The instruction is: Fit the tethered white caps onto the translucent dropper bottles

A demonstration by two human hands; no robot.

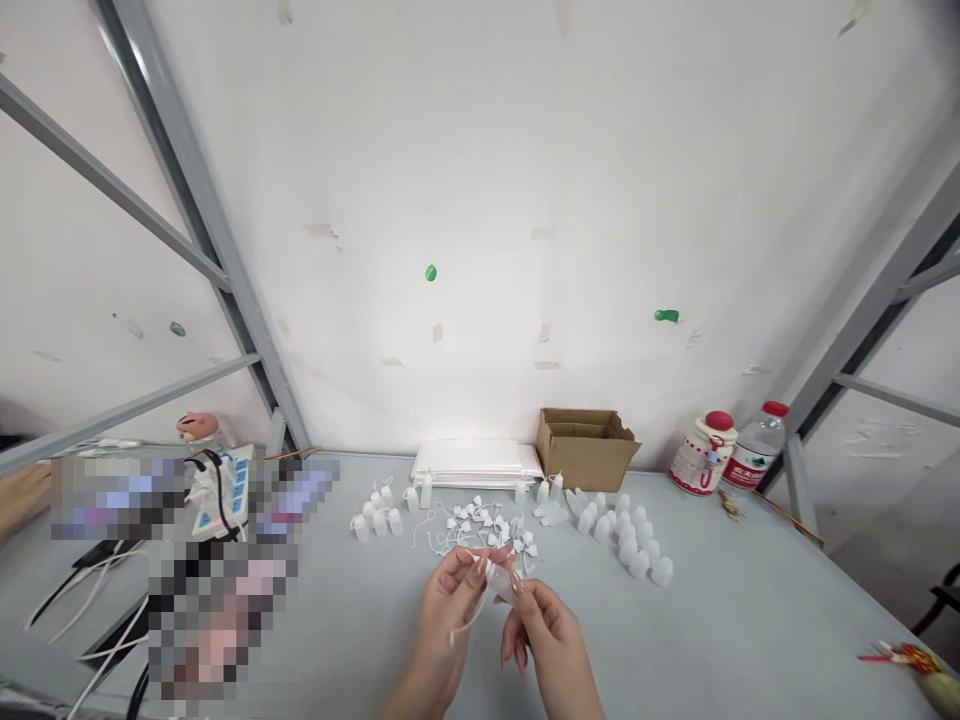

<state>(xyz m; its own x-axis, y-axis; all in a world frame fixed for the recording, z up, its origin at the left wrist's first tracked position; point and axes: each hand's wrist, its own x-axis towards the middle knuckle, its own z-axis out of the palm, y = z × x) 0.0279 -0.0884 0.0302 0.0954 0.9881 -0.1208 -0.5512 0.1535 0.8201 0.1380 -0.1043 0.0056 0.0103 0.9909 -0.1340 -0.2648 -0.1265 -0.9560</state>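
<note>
Both hands meet over the grey table, near the bottom centre. A small translucent bottle (501,581) lies tilted between them. My left hand (448,610) pinches its left end, where a thin white cord hangs down. The fingers of my right hand (541,622) close on the bottle's right end. Just beyond the hands is a loose pile of white caps with cords (484,518). Small bottles with cords (380,522) stand to the left of the pile, and bottles without visible cords (637,545) are grouped to the right.
Behind the pile are stacked white packets (472,464) and an open cardboard box (589,457). A red-lidded jar (703,455) and a water bottle (759,450) stand back right. At left are a power strip (238,492), cables, blurred items and another person's hand (28,492).
</note>
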